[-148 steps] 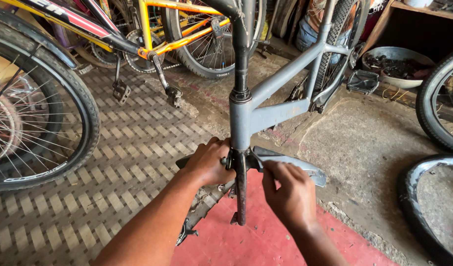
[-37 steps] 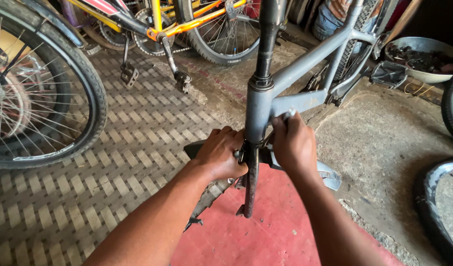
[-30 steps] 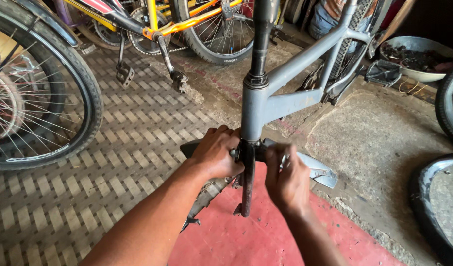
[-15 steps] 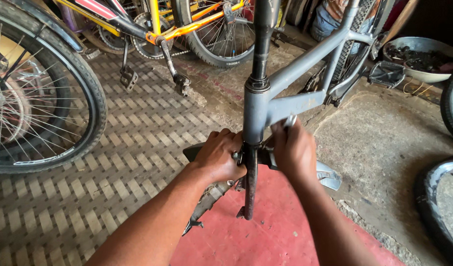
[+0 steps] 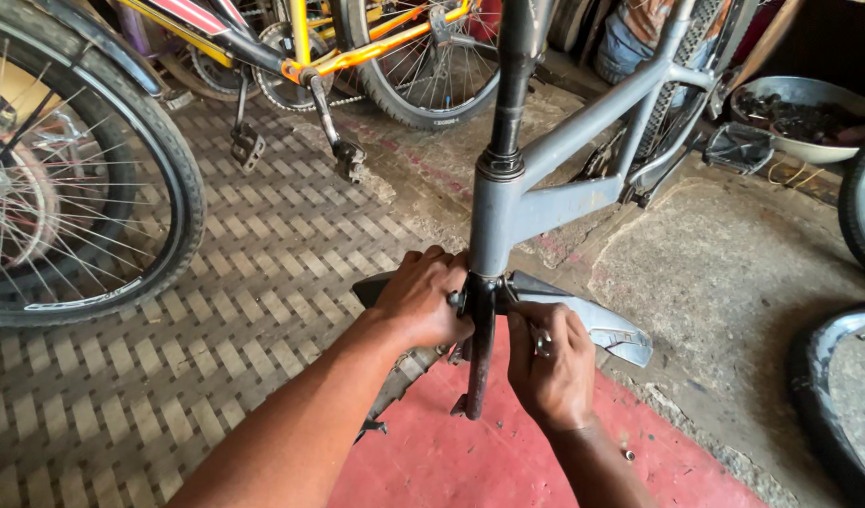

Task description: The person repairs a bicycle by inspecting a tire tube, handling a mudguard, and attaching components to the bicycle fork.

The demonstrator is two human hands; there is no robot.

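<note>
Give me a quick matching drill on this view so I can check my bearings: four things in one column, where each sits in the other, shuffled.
Things:
1. grey bicycle frame
2. orange and yellow bicycle
3. metal bowl of parts
4. loose tyre

Places:
A. far right, at the back
B. upright in the middle, between left hand and right hand
C. lying on the floor, lower right
D. top, behind the frame

Pairs: 1-B, 2-D, 3-A, 4-C

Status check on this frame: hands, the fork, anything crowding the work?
Left hand and right hand both gripping at the fork crown of the grey bicycle frame. Silver mudguard sits right behind the hands. Nothing else close.
</note>
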